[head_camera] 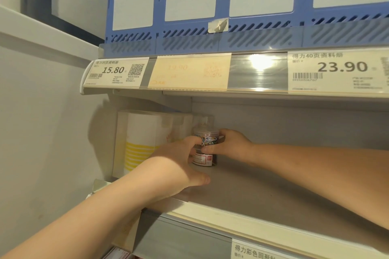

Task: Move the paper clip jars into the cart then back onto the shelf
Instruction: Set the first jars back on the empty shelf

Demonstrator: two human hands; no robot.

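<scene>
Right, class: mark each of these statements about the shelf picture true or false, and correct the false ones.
1. Both hands hold the jar. True: the left hand and the right hand grip the jar from either side.
2. The jar is in a cart. False: it is on the shelf.
3. The jar holds coloured paper clips. True.
4. The striped box stands right of the jar. False: the box stands to its left.
5. The left price tag reads 23.90. False: the tag reads 15.80.
</scene>
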